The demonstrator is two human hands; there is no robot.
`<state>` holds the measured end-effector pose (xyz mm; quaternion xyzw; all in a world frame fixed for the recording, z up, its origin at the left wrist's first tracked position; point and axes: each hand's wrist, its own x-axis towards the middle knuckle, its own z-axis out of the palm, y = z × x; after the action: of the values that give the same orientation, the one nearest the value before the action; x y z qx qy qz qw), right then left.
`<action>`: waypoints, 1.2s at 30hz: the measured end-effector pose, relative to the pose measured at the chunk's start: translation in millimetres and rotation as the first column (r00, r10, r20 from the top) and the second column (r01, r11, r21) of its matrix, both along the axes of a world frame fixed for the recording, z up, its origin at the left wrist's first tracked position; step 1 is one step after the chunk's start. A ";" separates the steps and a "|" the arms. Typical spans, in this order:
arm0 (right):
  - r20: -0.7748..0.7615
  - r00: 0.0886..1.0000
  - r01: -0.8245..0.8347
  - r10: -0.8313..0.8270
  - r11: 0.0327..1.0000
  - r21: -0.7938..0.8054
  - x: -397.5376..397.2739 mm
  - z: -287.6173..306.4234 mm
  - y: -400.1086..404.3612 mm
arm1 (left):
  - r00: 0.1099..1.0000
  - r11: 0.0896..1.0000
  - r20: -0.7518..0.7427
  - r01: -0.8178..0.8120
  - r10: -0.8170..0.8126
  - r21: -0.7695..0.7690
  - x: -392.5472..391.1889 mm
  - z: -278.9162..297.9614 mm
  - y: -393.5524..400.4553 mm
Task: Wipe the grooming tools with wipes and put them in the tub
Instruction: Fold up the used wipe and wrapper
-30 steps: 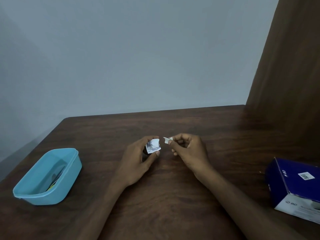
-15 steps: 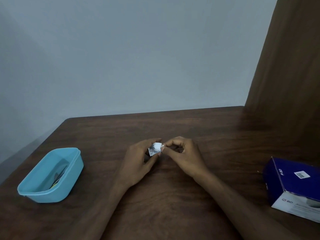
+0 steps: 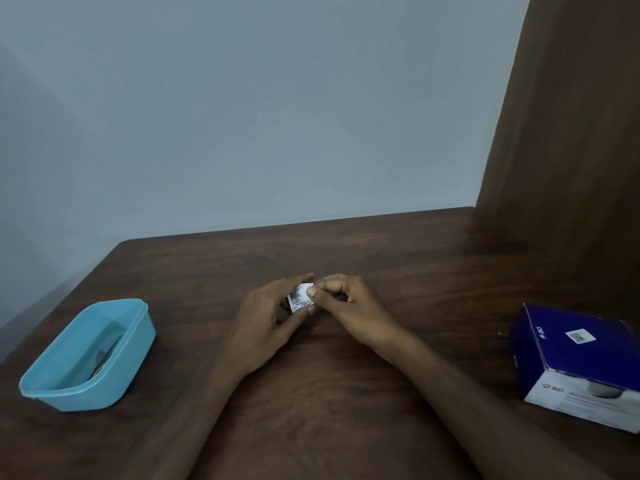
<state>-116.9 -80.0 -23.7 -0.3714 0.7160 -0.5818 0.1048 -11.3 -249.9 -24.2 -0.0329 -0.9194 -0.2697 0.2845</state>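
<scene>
Blue tub (image 3: 86,355) left, navy box (image 3: 575,362) right

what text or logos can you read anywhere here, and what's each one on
"BD" in white on the dark blue top face of the box, near its left edge.
"BD" again, with a round logo, on the box's white front face; the line of print beside it is too blurred to read.
White sticker on top of the box: unreadable.
Sachet pinched between the left hand and the right hand: bluish print, too small to read.

A plain room, likely a home: a dark wood tabletop (image 3: 346,393) against a bare grey wall (image 3: 242,116), with a wooden panel (image 3: 571,133) beyond the right hand (image 3: 349,306).
</scene>
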 end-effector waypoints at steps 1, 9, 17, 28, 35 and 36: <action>0.009 1.000 0.009 -0.008 1.000 -0.002 0.0 1.0 0.9 | 1.000 1.000 0.007 -0.003 0.003 -0.004 0.1 0.1 -0.1; 0.071 0.984 0.164 -0.161 0.985 -0.047 0.2 -1.6 2.4 | 1.000 1.000 0.007 -0.008 0.008 0.019 0.2 1.2 -1.7; -0.024 0.998 0.058 -0.058 0.998 0.003 -2.4 -6.8 -3.7 | 1.000 0.999 -0.012 0.022 -0.023 -0.031 0.0 1.8 -1.7; 0.108 0.988 0.119 -0.110 0.990 -0.073 -4.5 -4.5 -1.6 | 1.000 0.872 -0.007 -0.003 0.007 0.490 0.0 3.5 -1.2; 0.056 0.977 0.209 -0.207 0.977 -0.030 -5.4 -6.0 -1.7 | 1.000 0.885 -0.003 -0.007 0.009 0.466 1.1 3.1 0.4; 0.055 0.979 0.196 -0.194 0.980 -0.030 -5.7 -7.4 -2.3 | 1.000 0.886 -0.002 -0.007 0.009 0.464 1.5 3.3 1.0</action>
<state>-122.6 -82.3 -31.1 -0.2857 0.7357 -0.6112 0.0592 -9.8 -248.9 -20.8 0.0391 -0.8277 -0.4805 0.2873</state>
